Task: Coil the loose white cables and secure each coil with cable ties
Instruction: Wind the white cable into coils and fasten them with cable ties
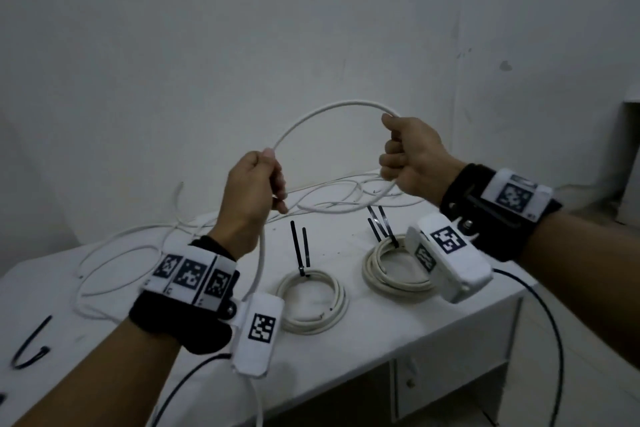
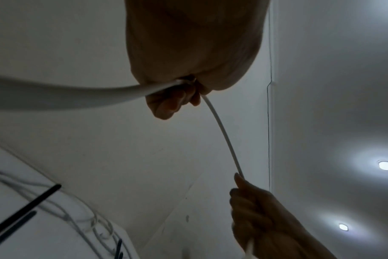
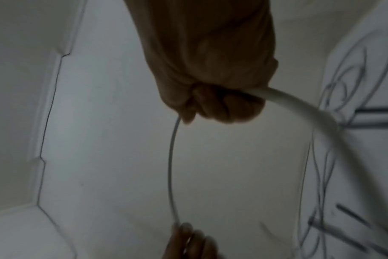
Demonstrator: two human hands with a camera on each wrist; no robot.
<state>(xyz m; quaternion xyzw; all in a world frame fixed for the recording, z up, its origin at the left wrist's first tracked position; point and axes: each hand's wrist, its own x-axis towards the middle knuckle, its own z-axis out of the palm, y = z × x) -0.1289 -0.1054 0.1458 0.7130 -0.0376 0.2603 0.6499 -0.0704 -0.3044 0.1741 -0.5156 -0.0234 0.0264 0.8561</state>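
A loose white cable (image 1: pixel 322 113) arches in the air between my two hands above the white table (image 1: pixel 398 329). My left hand (image 1: pixel 256 184) grips one part of it in a fist, and the cable hangs down past that wrist. My right hand (image 1: pixel 405 152) grips the other side, its fingers curled round the cable (image 3: pixel 171 157). From there the cable runs down to loose loops (image 1: pixel 332 198) on the table. In the left wrist view the cable (image 2: pixel 222 133) spans from my left hand (image 2: pixel 179 94) to my right hand (image 2: pixel 253 201).
Two finished coils lie on the table, one in the middle (image 1: pixel 311 302) and one to the right (image 1: pixel 391 267), each with black cable ties (image 1: pixel 299 248) sticking up. A bent black tie (image 1: pixel 31 345) lies at the left. More loose cable (image 1: pixel 114 253) sprawls left of my hands.
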